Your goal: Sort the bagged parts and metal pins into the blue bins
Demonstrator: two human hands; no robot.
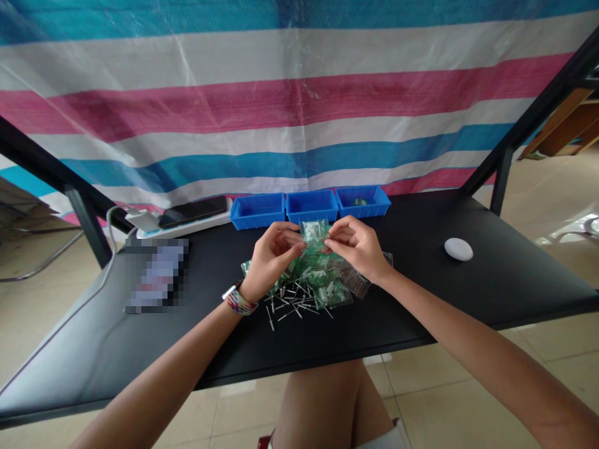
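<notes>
Between my two hands I hold up a small clear green plastic bag point(314, 232) with small pieces inside that I cannot make out. My left hand point(277, 251) pinches its left side between thumb and fingers. At its right side my right hand point(354, 242) pinches it the same way. Below lies a heap of similar green plastic bags point(322, 280), partly hidden by my hands. Loose silver pop rivets point(292, 302) are scattered in front of the heap. Some clear bags with darker contents point(358, 280) lie under my right wrist.
Three blue bins stand in a row at the back; the right bin point(362, 202) holds a small green bag. A power strip point(187, 226) with a dark phone on it and a blurred device point(156, 277) are at left. A white rounded object point(458, 249) lies at right.
</notes>
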